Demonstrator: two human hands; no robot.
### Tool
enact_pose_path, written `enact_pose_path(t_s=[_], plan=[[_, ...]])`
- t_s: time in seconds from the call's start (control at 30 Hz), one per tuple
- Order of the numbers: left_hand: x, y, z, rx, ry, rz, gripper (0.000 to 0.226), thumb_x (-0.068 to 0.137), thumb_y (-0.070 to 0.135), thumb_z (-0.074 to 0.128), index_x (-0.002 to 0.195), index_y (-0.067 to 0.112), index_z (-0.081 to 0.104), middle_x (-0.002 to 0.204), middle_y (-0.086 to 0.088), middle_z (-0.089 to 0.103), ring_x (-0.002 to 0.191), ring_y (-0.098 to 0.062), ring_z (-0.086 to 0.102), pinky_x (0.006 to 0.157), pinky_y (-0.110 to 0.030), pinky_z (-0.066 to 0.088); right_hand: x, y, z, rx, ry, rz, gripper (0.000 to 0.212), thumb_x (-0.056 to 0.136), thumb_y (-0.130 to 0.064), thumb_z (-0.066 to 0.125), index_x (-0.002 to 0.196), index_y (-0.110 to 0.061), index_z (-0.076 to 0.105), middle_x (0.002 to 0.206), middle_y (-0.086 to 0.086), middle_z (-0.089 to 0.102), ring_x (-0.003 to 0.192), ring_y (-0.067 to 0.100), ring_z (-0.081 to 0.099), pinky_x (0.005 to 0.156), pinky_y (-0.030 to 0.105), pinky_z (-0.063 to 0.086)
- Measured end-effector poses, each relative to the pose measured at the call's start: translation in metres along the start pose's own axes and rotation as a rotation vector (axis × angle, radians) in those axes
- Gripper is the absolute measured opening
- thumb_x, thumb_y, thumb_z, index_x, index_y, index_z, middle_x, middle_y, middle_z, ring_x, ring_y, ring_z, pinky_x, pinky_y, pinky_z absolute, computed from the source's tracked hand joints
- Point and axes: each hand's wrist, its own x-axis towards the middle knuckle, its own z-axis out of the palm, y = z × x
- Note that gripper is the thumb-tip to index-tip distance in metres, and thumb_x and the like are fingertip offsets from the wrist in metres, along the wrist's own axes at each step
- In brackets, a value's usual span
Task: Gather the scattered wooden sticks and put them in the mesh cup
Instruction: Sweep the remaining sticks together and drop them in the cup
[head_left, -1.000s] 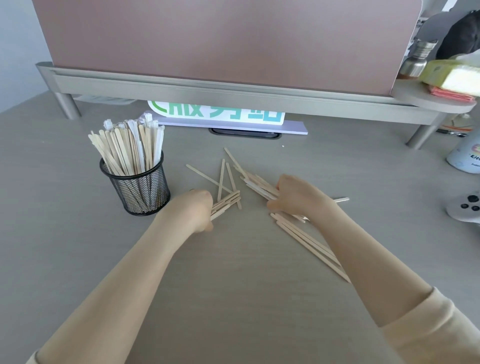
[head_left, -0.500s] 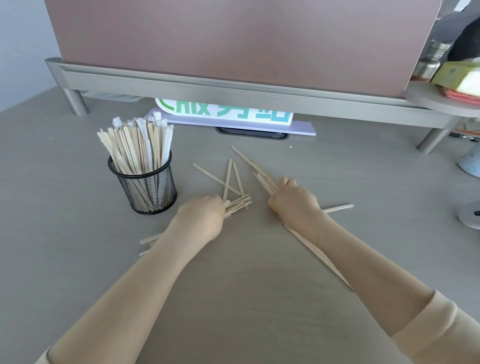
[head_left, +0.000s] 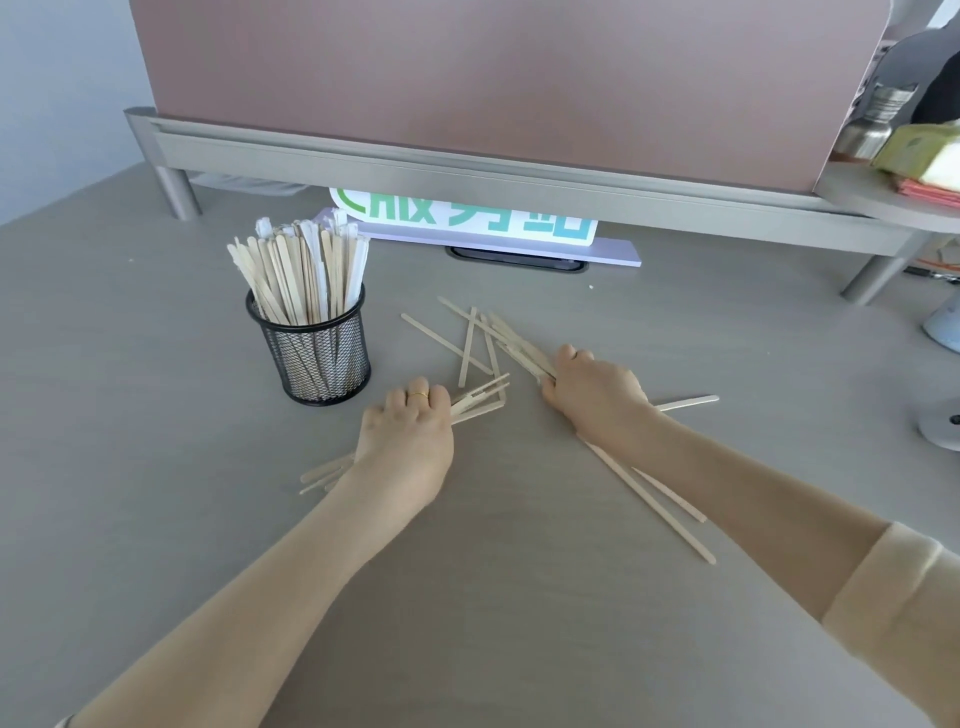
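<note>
Nearest me my two forearms reach out over the grey surface (head_left: 156, 519), the right one with a cream sleeve (head_left: 904, 613) pushed up toward the elbow.

My left hand (head_left: 408, 441) sits just in front of the mesh cup (head_left: 316, 353) and a little to its right, knuckles up, a gold ring (head_left: 418, 395) on one finger. Its fingers (head_left: 415, 402) are curled tight around a small bundle of sticks (head_left: 478, 402); the bundle's ends poke out past the knuckles toward the right and also out behind the wrist, on the cup's near side.

My right hand (head_left: 595, 392) is farther to the right of the cup, well apart from it. Its fingers are curled under around another bundle (head_left: 524, 358) that slants away toward the cup's far right, with long ends trailing back along my forearm on the surface. One stick (head_left: 688, 401) lies flat, sticking out from under that wrist, away from the cup.

Between my hands and a bit beyond them, right of the cup, a few loose sticks (head_left: 467, 345) lie crossed on the surface.

The black mesh cup stands upright, packed with wooden sticks (head_left: 298, 275) fanning out above its rim.

Behind the cup runs a metal riser (head_left: 467, 171) with a green-lettered sign (head_left: 467, 218) beneath it.
</note>
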Motion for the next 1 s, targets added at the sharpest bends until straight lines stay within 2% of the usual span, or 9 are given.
enact_pose_path(t_s=[0.1, 0.27, 0.4, 0.5, 0.63, 0.73, 0.8, 0.87, 1.0], plan=[[-0.004, 0.0, 0.009, -0.002, 0.174, 0.04, 0.016, 0.059, 0.005, 0.039, 0.064, 0.008, 0.055, 0.06, -0.008, 0.056, 0.047, -0.025, 0.055, 0.039, -0.023, 0.038, 0.001, 0.0, 0.001, -0.026, 0.018, -0.034, 0.046, 0.1, -0.037, 0.025, 0.124, 0.001, 0.036, 0.125, 0.018, 0.049, 0.11, 0.04, 0.056, 0.068, 0.038, 0.036], [-0.004, -0.003, 0.017, -0.035, 0.271, 0.041, 0.026, 0.064, 0.003, 0.024, 0.068, 0.007, 0.05, 0.053, -0.007, 0.054, 0.045, -0.026, 0.054, 0.037, -0.023, 0.037, 0.001, -0.008, 0.001, -0.178, -0.031, -0.081, 0.038, 0.096, -0.008, 0.034, 0.133, 0.0, 0.037, 0.129, 0.018, 0.044, 0.115, 0.04, 0.05, 0.067, 0.04, 0.037], [-0.003, -0.006, 0.016, -0.105, 0.297, 0.021, 0.01, 0.069, -0.002, 0.044, 0.074, 0.006, 0.042, 0.054, -0.009, 0.054, 0.042, -0.028, 0.054, 0.034, -0.022, 0.034, -0.001, -0.011, -0.007, -0.112, -0.087, -0.053, 0.046, 0.085, 0.009, 0.045, 0.131, 0.003, 0.041, 0.129, 0.018, 0.044, 0.117, 0.037, 0.049, 0.07, 0.037, 0.038], [-0.003, -0.011, 0.015, -0.154, 0.281, -0.023, 0.04, 0.061, -0.006, 0.074, 0.076, 0.008, 0.04, 0.057, -0.008, 0.053, 0.035, -0.027, 0.049, 0.033, -0.017, 0.02, 0.0, -0.008, -0.008, -0.045, -0.113, -0.03, 0.036, 0.09, 0.006, 0.038, 0.126, 0.005, 0.04, 0.128, 0.017, 0.048, 0.116, 0.036, 0.051, 0.073, 0.037, 0.037], [-0.004, -0.012, 0.008, -0.306, 0.296, -0.059, 0.005, 0.092, 0.005, 0.047, 0.093, 0.005, 0.042, 0.076, -0.007, 0.043, 0.052, -0.027, 0.037, 0.039, -0.028, 0.017, -0.009, -0.005, -0.004, 0.075, -0.049, -0.01, 0.03, 0.093, 0.001, 0.036, 0.122, 0.006, 0.042, 0.123, 0.022, 0.05, 0.111, 0.039, 0.053, 0.074, 0.036, 0.038], [-0.008, -0.011, -0.001, -0.386, 0.364, -0.053, 0.008, 0.096, 0.011, 0.036, 0.097, 0.005, 0.041, 0.079, -0.002, 0.037, 0.057, -0.025, 0.034, 0.05, -0.034, 0.026, -0.017, -0.001, 0.0, 0.152, 0.009, -0.014, 0.028, 0.092, 0.004, 0.037, 0.119, 0.008, 0.043, 0.117, 0.022, 0.049, 0.108, 0.04, 0.053, 0.08, 0.041, 0.044], [-0.009, -0.011, -0.002, -0.44, 0.395, -0.054, 0.01, 0.096, 0.012, 0.036, 0.096, 0.004, 0.041, 0.076, -0.004, 0.039, 0.054, -0.027, 0.034, 0.049, -0.032, 0.026, -0.019, 0.004, 0.0, 0.248, 0.039, -0.012, 0.015, 0.094, 0.0, 0.035, 0.096, -0.003, 0.049, 0.1, 0.016, 0.052, 0.095, 0.036, 0.054, 0.072, 0.037, 0.039], [-0.01, -0.012, -0.004, -0.475, 0.406, -0.051, 0.011, 0.096, 0.011, 0.036, 0.096, 0.002, 0.042, 0.073, -0.006, 0.039, 0.05, -0.026, 0.031, 0.046, -0.031, 0.023, -0.017, 0.011, -0.001, 0.404, 0.067, 0.032, 0.026, 0.094, -0.008, 0.033, 0.069, -0.014, 0.035, 0.077, 0.009, 0.048, 0.079, 0.033, 0.05, 0.067, 0.035, 0.036], [-0.01, -0.016, -0.01, -0.612, 0.441, -0.047, 0.009, 0.096, 0.014, 0.035, 0.098, 0.006, 0.039, 0.066, 0.0, 0.035, 0.056, -0.031, 0.037, 0.047, -0.033, 0.02, -0.01, 0.023, -0.004, 0.732, 0.088, 0.103, 0.015, 0.093, -0.012, 0.034, 0.08, -0.007, 0.039, 0.082, 0.013, 0.054, 0.076, 0.036, 0.057, 0.066, 0.036, 0.042]])
